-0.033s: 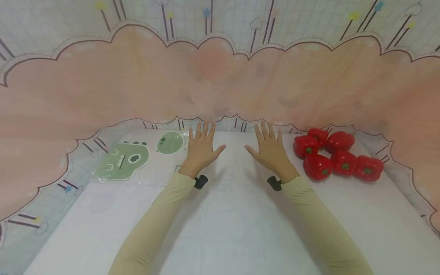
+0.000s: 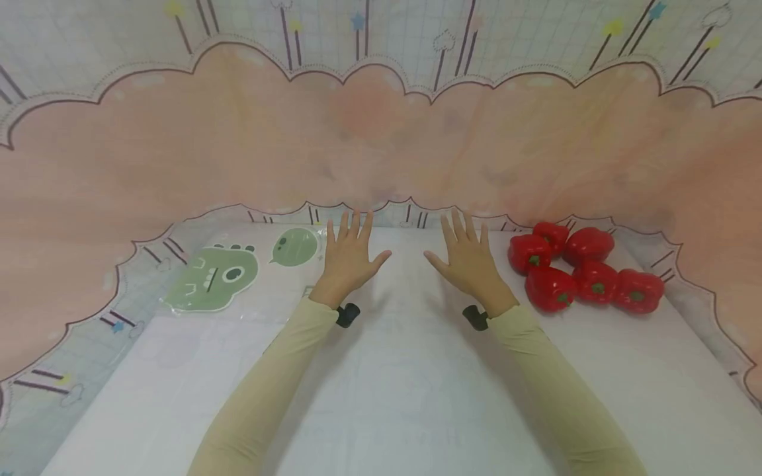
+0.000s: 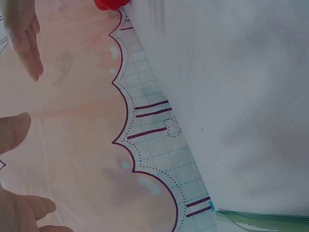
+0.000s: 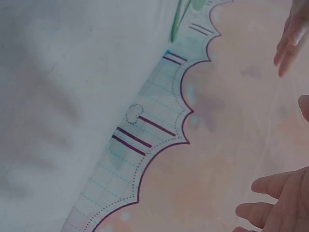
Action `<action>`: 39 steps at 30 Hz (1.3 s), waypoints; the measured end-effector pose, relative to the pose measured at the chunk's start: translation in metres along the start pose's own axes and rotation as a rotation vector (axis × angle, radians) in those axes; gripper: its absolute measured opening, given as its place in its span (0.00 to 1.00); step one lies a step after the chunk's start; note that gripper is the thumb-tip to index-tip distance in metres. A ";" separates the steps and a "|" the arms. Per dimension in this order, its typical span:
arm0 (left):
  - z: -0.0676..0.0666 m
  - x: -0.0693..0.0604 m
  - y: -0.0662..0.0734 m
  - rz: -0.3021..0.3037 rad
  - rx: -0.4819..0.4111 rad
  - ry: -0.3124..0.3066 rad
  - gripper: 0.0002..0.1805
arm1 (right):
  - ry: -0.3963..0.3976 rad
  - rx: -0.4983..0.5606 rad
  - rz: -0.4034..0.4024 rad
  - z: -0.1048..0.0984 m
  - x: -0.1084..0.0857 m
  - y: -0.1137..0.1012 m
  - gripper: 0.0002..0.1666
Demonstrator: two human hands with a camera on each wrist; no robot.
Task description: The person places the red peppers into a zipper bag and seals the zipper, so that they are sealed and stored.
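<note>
Nothing had moved since the earlier frame: we found both hands in the same pose above the white table (image 2: 387, 383), pointing toward twelve o'clock. We saw the left hand (image 2: 348, 258) with its fingers extended and spread, thumb toward three o'clock; the right hand (image 2: 470, 264) mirrored it, its fingers likewise straight and released, thumb toward nine o'clock. At three o'clock of the right hand, well within the table's far corner, we counted six red peppers (image 2: 595, 271), clustered closely. At nine o'clock of the left hand we noted the green-printed plastic (image 2: 241, 274), lying flat; whether bag or sheet, we could not tell. Dark wrist devices (image 2: 348, 315) sat below the palms, beside pale sleeves (image 2: 262, 390). At twelve o'clock, beyond the fingertips, we observed the scallop-patterned cloth (image 2: 381, 145).
</note>
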State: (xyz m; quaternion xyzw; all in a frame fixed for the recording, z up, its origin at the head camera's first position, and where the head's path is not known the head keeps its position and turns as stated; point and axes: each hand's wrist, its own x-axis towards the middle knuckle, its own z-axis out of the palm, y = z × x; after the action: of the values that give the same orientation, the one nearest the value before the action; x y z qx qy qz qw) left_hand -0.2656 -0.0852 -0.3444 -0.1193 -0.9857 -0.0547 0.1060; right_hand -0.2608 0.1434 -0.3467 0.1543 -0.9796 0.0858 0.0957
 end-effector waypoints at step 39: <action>-0.004 -0.002 -0.012 0.060 -0.006 0.011 0.47 | 0.048 -0.067 -0.132 -0.004 0.015 -0.008 0.50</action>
State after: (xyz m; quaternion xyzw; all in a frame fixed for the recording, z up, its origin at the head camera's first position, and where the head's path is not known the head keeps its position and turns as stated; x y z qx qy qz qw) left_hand -0.2663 -0.0976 -0.3423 -0.1487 -0.9809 -0.0549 0.1128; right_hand -0.2718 0.1320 -0.3381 0.2133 -0.9671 0.0499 0.1295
